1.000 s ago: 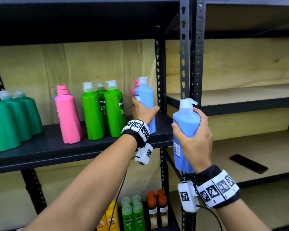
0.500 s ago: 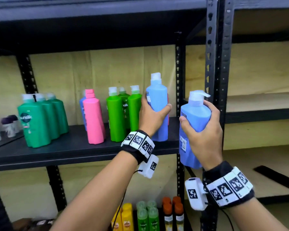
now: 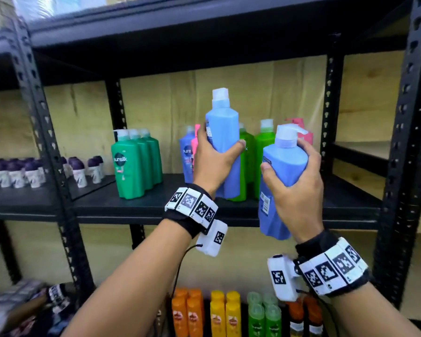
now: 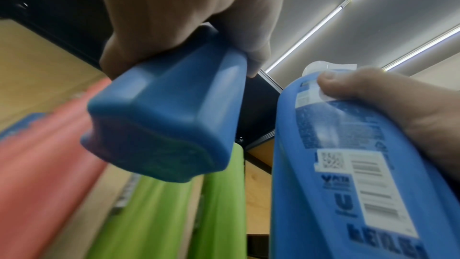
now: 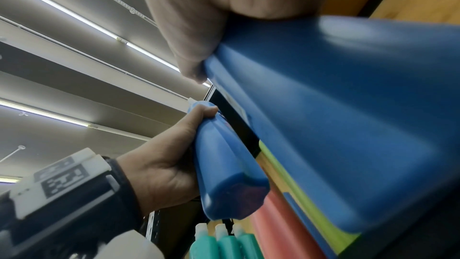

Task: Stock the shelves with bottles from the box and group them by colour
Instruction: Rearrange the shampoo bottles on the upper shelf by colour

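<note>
My left hand (image 3: 212, 161) grips a blue bottle with a white cap (image 3: 223, 132), held upright just above the black shelf (image 3: 156, 205), in front of the light green bottles (image 3: 249, 152). My right hand (image 3: 299, 188) grips a blue pump bottle (image 3: 283, 171) at the shelf's front edge, to the right of the first. In the left wrist view my left hand (image 4: 179, 17) wraps the capped bottle (image 4: 169, 115), with the pump bottle (image 4: 336, 184) beside it. The right wrist view shows my right hand (image 5: 199, 7) on the pump bottle (image 5: 336, 115).
On the shelf stand three dark green bottles (image 3: 134, 164), a blue labelled bottle (image 3: 186, 154) and pink bottles (image 3: 300, 132). Small purple-capped bottles (image 3: 78, 169) fill the left bay. Orange, yellow and green bottles (image 3: 216, 312) sit below. A black post (image 3: 404, 142) rises at right.
My left hand has lifted the capped blue bottle from the shelf's right end and carried it left, in front of the light green bottles. My right hand followed with the pump bottle.
</note>
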